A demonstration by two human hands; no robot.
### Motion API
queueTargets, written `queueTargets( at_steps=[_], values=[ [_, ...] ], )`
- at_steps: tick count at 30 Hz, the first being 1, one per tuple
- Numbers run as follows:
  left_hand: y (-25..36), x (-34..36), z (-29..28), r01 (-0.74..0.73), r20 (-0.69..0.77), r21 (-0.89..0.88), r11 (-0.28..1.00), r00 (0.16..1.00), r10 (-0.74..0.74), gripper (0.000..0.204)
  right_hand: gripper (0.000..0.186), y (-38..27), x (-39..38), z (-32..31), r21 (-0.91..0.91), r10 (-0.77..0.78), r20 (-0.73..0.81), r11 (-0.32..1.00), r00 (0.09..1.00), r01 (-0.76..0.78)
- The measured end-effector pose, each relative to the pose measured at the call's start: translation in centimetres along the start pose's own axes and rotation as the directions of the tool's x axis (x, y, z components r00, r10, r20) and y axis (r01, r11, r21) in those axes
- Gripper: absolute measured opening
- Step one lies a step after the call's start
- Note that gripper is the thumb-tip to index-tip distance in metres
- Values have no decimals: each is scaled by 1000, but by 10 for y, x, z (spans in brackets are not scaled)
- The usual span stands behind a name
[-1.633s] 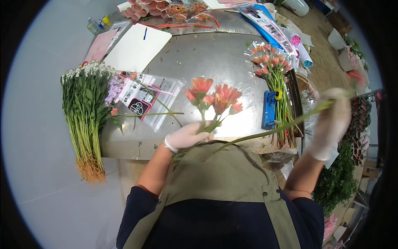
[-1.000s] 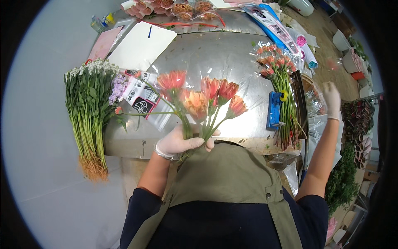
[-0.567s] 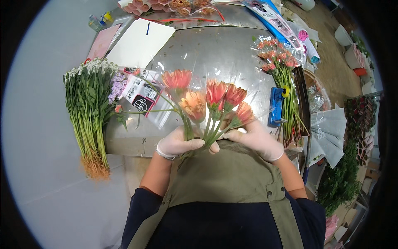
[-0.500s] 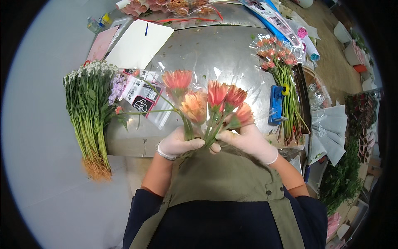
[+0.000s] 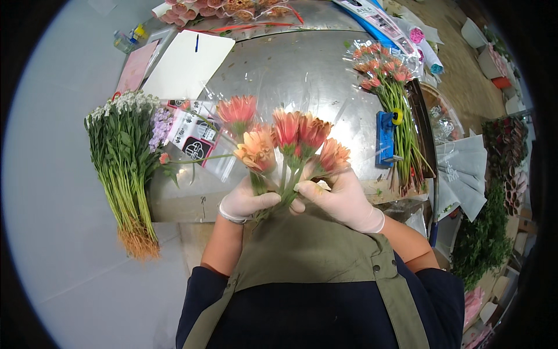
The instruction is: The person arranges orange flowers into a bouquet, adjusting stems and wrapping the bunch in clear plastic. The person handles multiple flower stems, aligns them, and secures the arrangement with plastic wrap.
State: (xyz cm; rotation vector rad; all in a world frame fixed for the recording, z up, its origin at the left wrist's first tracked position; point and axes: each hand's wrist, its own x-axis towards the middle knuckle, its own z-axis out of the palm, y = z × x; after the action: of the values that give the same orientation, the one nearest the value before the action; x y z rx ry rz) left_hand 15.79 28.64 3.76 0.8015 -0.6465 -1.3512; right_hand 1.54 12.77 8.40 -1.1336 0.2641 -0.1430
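Observation:
My left hand [image 5: 250, 200], in a white glove, is closed round the lower stems of several salmon and peach flowers [image 5: 256, 150], whose heads are in clear sleeves. My right hand [image 5: 337, 200], also gloved, grips the stems on the right of this bunch, with its thumb across them just under the heads. Left of the hands lie a bunch of white-flowered stems [image 5: 125, 157] with roots, lilac blooms [image 5: 160, 128] and printed plastic bags [image 5: 197, 136]. To the right lie a sleeved bunch of similar salmon flowers [image 5: 381, 72] and a blue tape dispenser [image 5: 385, 139].
The metal table [image 5: 279, 61] carries white paper [image 5: 180, 64] with a pen, pink card [image 5: 133, 70] and wrapped bunches [image 5: 192, 11] at the back. White wrapping sheets [image 5: 459, 168] are at the right, beside foliage [image 5: 479, 238]; white buckets [image 5: 474, 32] stand behind.
My right hand came back from far right, no longer with the long stem it had, and took hold of the bunch. It has since shifted slightly left along the stems.

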Motion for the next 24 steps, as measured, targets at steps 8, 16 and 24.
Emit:
queueTargets(
  at_steps=[8, 16, 24],
  values=[
    [0, -1, -7, -7, 57, 60, 998, 998, 4, 55, 16, -2, -1, -1, -118, -58, 51, 991, 997, 64],
    [2, -1, -3, 16, -31, 93, 996, 999, -14, 45, 6, -5, -3, 5, -23, -30, -23, 999, 999, 30],
    [-7, -7, -4, -12, -110, 102, 995, 994, 23, 41, 5, -6, -5, 5, -213, -43, 10, 976, 999, 44]
  ],
)
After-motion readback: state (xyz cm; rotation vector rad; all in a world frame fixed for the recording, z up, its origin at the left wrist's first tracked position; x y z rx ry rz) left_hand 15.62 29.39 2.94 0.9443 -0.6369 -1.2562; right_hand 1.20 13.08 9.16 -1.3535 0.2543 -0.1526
